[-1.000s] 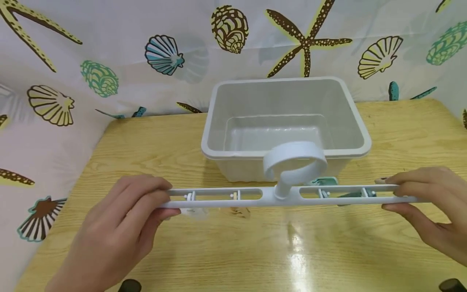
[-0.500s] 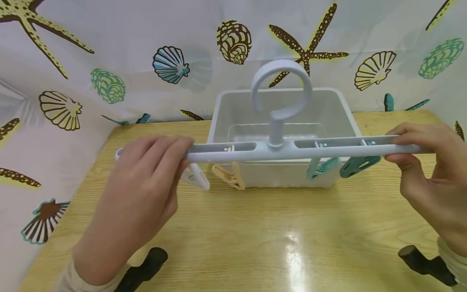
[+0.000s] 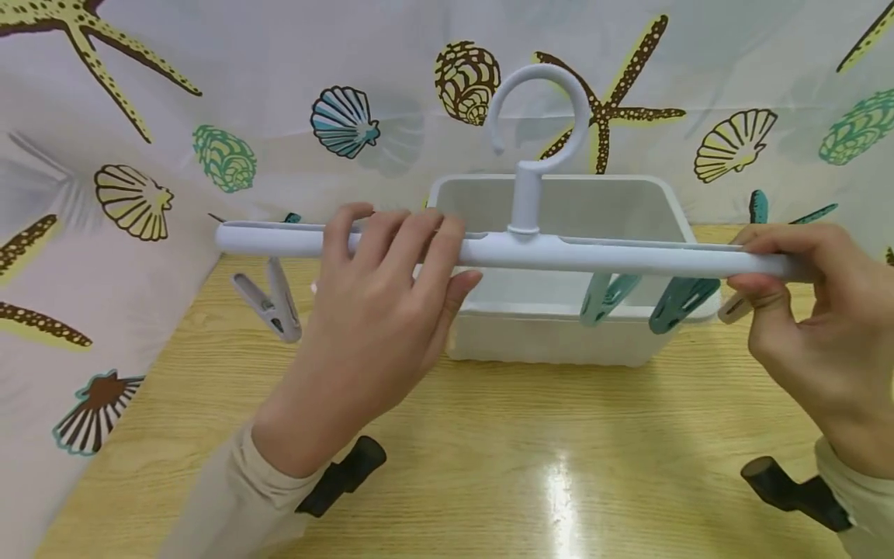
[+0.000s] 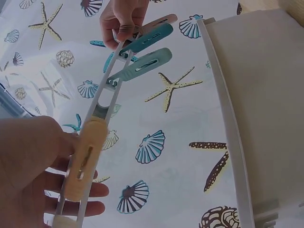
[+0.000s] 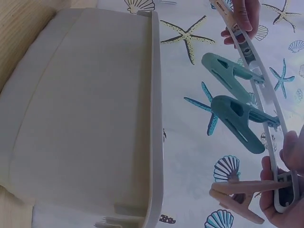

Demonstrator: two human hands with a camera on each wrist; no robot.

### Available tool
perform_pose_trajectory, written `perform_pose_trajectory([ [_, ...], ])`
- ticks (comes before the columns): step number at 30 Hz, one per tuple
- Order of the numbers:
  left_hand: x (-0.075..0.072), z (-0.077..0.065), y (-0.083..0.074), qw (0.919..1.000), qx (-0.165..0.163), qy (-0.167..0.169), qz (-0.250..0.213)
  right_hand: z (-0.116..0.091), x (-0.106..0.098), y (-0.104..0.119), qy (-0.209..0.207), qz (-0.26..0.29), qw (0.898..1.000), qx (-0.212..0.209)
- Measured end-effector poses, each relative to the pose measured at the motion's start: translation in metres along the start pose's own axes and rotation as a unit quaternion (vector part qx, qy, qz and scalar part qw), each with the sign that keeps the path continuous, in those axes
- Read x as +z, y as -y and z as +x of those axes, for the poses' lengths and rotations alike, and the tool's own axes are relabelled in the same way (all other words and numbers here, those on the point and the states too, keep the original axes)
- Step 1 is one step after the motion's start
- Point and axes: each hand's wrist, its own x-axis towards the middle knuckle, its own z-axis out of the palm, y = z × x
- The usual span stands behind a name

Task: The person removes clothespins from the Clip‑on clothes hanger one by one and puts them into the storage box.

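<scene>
While the left hand (image 3: 380,303) grips the long white plastic clip hanger (image 3: 538,253), the right hand (image 3: 827,314) pinches its end, above the wood-grain table (image 3: 482,442) near the pale grey rectangular plastic bin (image 3: 531,339).

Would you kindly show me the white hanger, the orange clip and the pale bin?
White hanger (image 3: 545,253): head view, bar's middle.
Orange clip (image 4: 92,159): left wrist view, body.
Pale bin (image 3: 531,338): head view, front wall.
</scene>
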Motion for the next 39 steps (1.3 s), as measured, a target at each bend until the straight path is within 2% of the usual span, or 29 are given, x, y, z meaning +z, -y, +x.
perform_pose_trajectory([
  [5, 0.004, 0.004, 0.001, 0.9995, -0.024, 0.016, -0.013, 0.005, -0.003, -0.002, 0.026, -0.030, 0.999, 0.014],
  [11, 0.007, 0.004, 0.004, 0.9977, -0.051, 0.035, -0.029, 0.008, -0.004, -0.007, 0.023, -0.043, 0.998, 0.034],
  [16, 0.009, 0.005, 0.007, 0.9975, -0.053, 0.026, -0.038, 0.009, -0.004, -0.008, 0.019, -0.035, 0.998, 0.044],
  [22, 0.016, 0.006, 0.007, 0.9976, -0.044, 0.041, -0.033, 0.010, 0.000, -0.006, 0.018, -0.029, 0.999, 0.040],
  [26, 0.019, 0.004, 0.005, 0.9968, -0.061, 0.047, -0.023, 0.010, 0.002, -0.007, 0.016, -0.015, 0.999, 0.042],
  [30, 0.022, 0.001, 0.001, 0.9951, -0.084, 0.051, -0.013, 0.006, 0.005, -0.009, 0.010, 0.020, 0.999, 0.039],
  [34, 0.023, -0.001, 0.000, 0.9947, -0.090, 0.049, -0.010, 0.000, 0.006, -0.015, 0.011, 0.060, 0.997, 0.040],
  [37, 0.025, -0.001, 0.002, 0.9952, -0.089, 0.040, -0.008, -0.006, 0.006, -0.019, 0.010, 0.140, 0.988, 0.062],
  [39, 0.027, -0.001, 0.003, 0.9955, -0.089, 0.031, -0.009, -0.010, 0.006, -0.022, 0.007, 0.198, 0.976, 0.090],
])
